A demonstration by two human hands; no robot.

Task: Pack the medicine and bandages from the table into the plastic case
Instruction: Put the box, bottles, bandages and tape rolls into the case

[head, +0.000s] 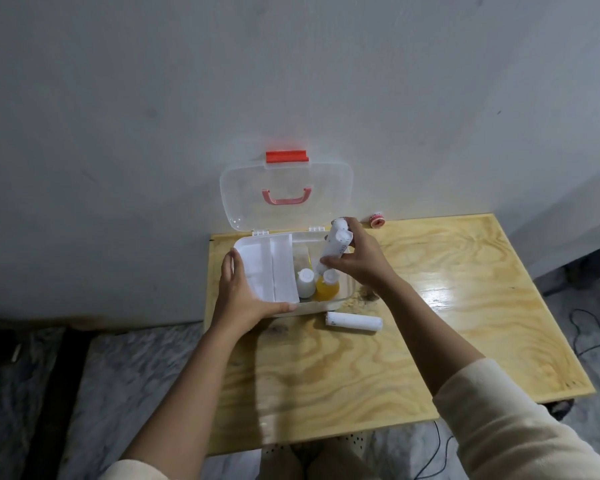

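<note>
Your left hand [238,296] is wrapped around the left end of the plastic case [343,295], fingers curled on the rim, just steadying it. Inside on that side sits the white tray insert [267,268]. Right of it, in the open well, a white bottle [306,281] and a yellow bottle [327,287] stand upright.

Your right hand [359,258] is clamped on a bandage roll [335,245], held steeply tilted over that well, low end pointing down by the yellow bottle's cap. I'd say it needs laying flatter to fit.

Another bandage roll [354,321] lies on the table [430,323] just in front of the case, long axis left-right, nearer your right hand. A small tape roll [377,220] sits at the far edge.
</note>
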